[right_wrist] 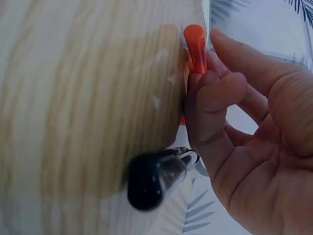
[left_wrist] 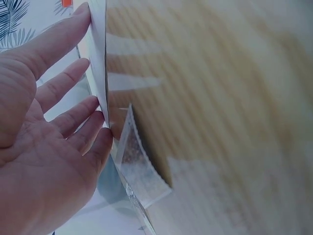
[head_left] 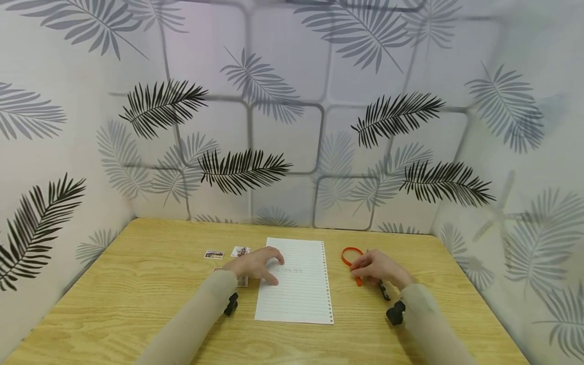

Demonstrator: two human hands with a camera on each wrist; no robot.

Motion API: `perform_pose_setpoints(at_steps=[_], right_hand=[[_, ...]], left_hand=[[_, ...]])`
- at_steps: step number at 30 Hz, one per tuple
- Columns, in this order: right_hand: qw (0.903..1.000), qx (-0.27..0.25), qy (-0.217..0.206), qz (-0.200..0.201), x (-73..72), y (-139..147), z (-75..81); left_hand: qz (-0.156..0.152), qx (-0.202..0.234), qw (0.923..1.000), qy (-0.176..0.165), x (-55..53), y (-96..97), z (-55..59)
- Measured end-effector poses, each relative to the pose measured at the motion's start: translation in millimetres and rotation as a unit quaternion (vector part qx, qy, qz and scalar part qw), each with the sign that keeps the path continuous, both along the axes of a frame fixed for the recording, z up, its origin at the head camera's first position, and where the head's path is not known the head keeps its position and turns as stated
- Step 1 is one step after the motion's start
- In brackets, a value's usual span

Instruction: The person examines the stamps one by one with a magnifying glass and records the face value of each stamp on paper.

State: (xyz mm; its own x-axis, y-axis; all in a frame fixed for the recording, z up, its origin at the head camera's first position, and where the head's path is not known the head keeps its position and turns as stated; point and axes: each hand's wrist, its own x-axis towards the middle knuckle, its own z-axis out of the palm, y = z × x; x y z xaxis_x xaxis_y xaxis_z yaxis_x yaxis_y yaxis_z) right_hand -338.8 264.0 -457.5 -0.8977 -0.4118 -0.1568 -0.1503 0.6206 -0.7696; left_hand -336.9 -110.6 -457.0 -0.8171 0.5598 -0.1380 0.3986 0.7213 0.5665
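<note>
A sheet of lined paper (head_left: 294, 299) with punched holes down its right edge lies on the table, a faint line of writing across it. My left hand (head_left: 256, 264) reaches over its left edge, fingers spread and thumb apart. In the left wrist view the fingertips (left_wrist: 84, 68) are right at the paper. On the right, my right hand (head_left: 379, 267) holds a looped orange strip (head_left: 351, 249) in curled fingers; its rounded end (right_wrist: 194, 36) sticks out by the thumb. A dark pen (head_left: 385, 290) lies under that hand, its black end (right_wrist: 145, 191) toward the wrist camera.
Several small picture cards (head_left: 214, 254) lie left of the paper, some partly behind the left hand; one curled card (left_wrist: 142, 171) stands up from the wood. The wooden table (head_left: 137, 284) ends at a leaf-patterned cloth (head_left: 292, 126) at the back and sides.
</note>
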Motion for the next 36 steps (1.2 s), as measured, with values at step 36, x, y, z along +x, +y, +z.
perform_pose_setpoints(at_steps=[36], right_hand=[[0.9991, -0.017, 0.009, -0.039, 2.9, -10.5, 3.5]], left_hand=[[0.048, 0.098, 0.9933, 0.037, -0.9, -39.7, 1.3]])
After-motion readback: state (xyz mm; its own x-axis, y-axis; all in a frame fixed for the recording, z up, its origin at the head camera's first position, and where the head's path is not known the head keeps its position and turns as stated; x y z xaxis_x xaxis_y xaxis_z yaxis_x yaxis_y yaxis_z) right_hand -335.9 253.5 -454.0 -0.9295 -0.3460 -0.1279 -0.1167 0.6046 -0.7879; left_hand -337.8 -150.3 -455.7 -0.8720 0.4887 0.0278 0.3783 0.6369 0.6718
